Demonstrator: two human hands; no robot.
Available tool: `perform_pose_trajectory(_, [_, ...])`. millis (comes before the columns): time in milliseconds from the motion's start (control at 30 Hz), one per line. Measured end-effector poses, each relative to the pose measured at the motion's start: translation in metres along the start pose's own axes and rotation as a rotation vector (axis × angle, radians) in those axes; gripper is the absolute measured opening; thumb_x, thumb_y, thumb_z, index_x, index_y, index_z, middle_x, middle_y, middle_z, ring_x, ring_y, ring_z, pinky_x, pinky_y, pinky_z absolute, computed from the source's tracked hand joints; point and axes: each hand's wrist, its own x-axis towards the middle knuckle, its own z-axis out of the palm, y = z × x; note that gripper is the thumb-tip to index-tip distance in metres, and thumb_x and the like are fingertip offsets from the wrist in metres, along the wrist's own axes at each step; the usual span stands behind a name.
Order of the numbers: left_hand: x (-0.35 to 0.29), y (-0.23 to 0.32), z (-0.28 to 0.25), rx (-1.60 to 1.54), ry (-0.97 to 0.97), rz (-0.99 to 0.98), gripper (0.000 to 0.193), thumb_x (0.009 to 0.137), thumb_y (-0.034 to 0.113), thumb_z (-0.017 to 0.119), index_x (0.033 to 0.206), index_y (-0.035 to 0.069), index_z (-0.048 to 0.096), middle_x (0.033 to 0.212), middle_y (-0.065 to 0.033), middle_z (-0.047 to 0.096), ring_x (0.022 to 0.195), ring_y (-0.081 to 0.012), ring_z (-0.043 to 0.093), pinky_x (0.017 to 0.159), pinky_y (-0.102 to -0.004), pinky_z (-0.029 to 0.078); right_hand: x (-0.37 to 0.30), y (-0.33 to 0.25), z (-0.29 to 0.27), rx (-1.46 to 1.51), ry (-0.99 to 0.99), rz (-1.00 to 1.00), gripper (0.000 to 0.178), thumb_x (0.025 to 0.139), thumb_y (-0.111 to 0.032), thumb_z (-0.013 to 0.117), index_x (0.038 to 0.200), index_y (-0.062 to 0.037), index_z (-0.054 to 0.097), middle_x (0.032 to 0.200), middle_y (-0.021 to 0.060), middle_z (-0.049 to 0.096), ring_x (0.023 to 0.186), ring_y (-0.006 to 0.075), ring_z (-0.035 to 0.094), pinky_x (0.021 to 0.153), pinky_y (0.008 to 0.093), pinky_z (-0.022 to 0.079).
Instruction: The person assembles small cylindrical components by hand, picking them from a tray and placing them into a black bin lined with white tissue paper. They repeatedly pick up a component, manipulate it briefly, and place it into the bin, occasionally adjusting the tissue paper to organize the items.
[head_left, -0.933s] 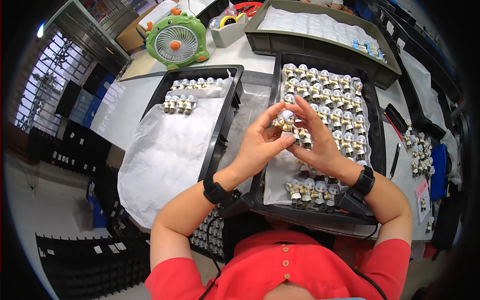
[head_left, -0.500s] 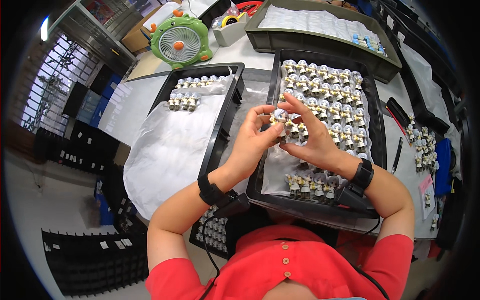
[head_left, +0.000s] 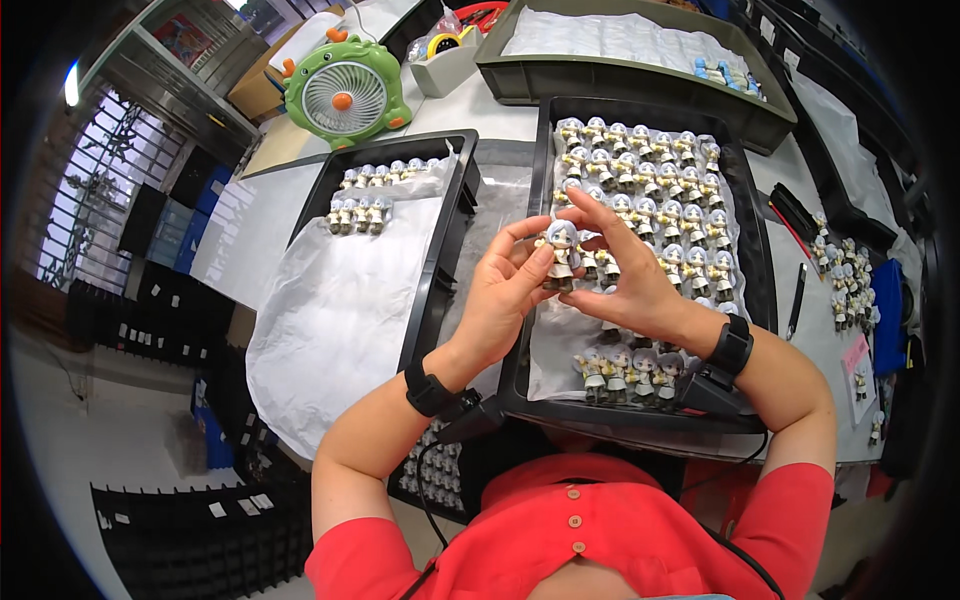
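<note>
A small figurine (head_left: 562,262) with pale hair and a white outfit stands upright in my left hand (head_left: 500,295), pinched between thumb and fingers. Close on its other side is my right hand (head_left: 640,290), curved with thumb and index finger wide apart; its thumb tip is near the figurine's dark base, and I cannot tell whether it touches. Both hands hover over a black tray (head_left: 758,330) lined with white sheet. Rows of similar figurines (head_left: 695,225) fill the tray's far part, and a short row (head_left: 618,375) lies by its near edge. My hands hide part of the rows.
On the left, a second black tray (head_left: 462,215) holds two short rows of figurines on white sheet. A green fan (head_left: 348,92) and a grey-green bin (head_left: 640,80) stand behind. Loose figurines (head_left: 850,285), a knife-like black tool (head_left: 797,302) and a blue object (head_left: 886,325) lie right.
The figurine has turned upright and shows its front more fully between my hands. The view has shifted slightly; both hands stay in nearly the same place.
</note>
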Motion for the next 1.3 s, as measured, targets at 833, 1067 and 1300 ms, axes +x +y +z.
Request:
perform_pose_trajectory(833, [-0.006,0.004,0.008,-0.096,-0.106,-0.027,0.046,0.088,0.011,0.051,0.131,0.001,0.037,0.119,-0.0103,0.052,0.110,-0.0222,0.054,0.092,-0.0344,0.045,-0.002,-0.010,0.007,-0.081,0.051,-0.197,0.088,0.062,0.002,0.076,0.138,-0.0089,0.033,0.128,0.0103,0.044,0.102,0.0249,0.048,0.071,0.0258,0.054])
perform_pose_trajectory(1067, [0.000,0.006,0.002,-0.218,-0.188,-0.102,0.054,0.087,0.020,0.047,0.136,0.001,0.031,0.128,-0.0150,0.045,0.116,-0.0295,0.050,0.098,-0.0410,0.042,-0.003,-0.007,0.002,-0.104,0.058,-0.073,0.096,0.059,-0.014,0.084,0.139,-0.0088,0.030,0.120,0.0112,0.053,0.103,0.0230,0.055,0.084,0.0338,0.048])
perform_pose_trajectory(1300, [-0.001,0.005,0.002,-0.287,-0.194,-0.103,0.043,0.093,0.016,0.041,0.133,0.003,0.034,0.127,-0.0116,0.047,0.118,-0.0251,0.049,0.091,-0.0363,0.045,-0.003,-0.005,0.003,-0.027,0.038,-0.021,0.087,0.063,-0.013,0.082,0.137,-0.0085,0.036,0.118,0.0118,0.052,0.102,0.0227,0.054,0.087,0.0339,0.047])
